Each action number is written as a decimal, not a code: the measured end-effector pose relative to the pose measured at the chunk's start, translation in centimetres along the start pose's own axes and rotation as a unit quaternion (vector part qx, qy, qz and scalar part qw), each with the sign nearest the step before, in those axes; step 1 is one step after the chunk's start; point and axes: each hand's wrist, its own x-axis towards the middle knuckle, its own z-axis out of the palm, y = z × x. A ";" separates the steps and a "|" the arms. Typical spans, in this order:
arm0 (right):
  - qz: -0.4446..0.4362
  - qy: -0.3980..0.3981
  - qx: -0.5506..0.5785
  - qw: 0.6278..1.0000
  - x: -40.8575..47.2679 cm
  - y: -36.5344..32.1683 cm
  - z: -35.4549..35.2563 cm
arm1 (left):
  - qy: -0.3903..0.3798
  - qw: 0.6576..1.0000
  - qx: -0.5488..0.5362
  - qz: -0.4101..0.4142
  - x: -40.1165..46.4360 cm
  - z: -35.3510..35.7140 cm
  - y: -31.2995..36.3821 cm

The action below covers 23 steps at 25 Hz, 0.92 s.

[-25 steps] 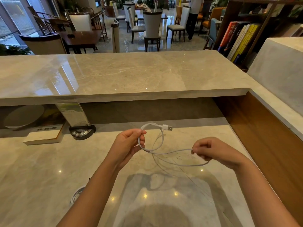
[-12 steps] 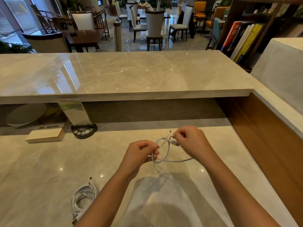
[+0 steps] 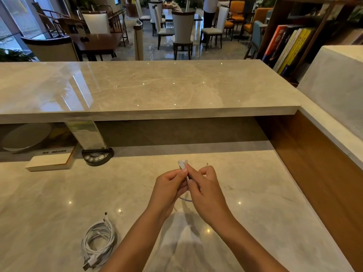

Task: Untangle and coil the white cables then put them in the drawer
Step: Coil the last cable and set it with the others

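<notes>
Item 1: white cable [image 3: 182,165], folded small, pinched between my left hand [image 3: 169,188] and right hand [image 3: 206,190]. Both sets of fingers curl tight round it. The plug ends poke up past my fingertips, pointing away from me; a short loop hangs below, between the wrists. The bundle's long axis runs roughly away from me.

Item 2: coiled cables [image 3: 98,241], lying on the lower counter [image 3: 59,203], well to the left of the held cable and nearer me. My left hand is the closer one.

Item 3: drawer, not in view.
</notes>
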 end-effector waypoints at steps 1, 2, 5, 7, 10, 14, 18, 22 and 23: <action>0.011 -0.028 0.007 1.000 0.1 0.1 0.0 | 0.010 1.000 -0.001 0.000 0.0 -0.1 0.0; 0.017 -0.049 0.017 0.998 0.1 0.3 0.0 | 0.020 1.000 0.001 0.002 0.1 -0.2 -0.1; -0.001 -0.071 0.079 0.994 -0.4 0.5 0.0 | 0.062 0.997 -0.035 0.002 0.5 -0.5 0.3; -0.017 -0.052 0.094 0.994 -0.9 1.1 0.1 | 0.078 0.992 -0.100 -0.009 0.9 -0.9 1.0; -0.064 -0.056 0.037 0.996 -0.5 2.5 -0.1 | 0.041 0.980 -0.191 -0.025 1.1 -1.8 1.8; -0.087 -0.101 0.020 0.991 0.5 3.8 -1.4 | -0.003 0.967 -0.249 -0.057 0.8 -2.2 1.9; -0.029 -0.272 0.092 0.958 0.7 4.1 -3.2 | 0.004 0.946 -0.323 -0.035 1.0 -3.1 2.6; 0.030 -0.300 0.049 0.952 0.9 5.9 -4.0 | 0.003 0.954 -0.301 -0.012 1.1 -4.1 3.7; 0.060 -0.304 0.078 0.947 1.0 6.3 -4.4 | -0.005 0.958 -0.287 -0.009 1.1 -4.3 3.8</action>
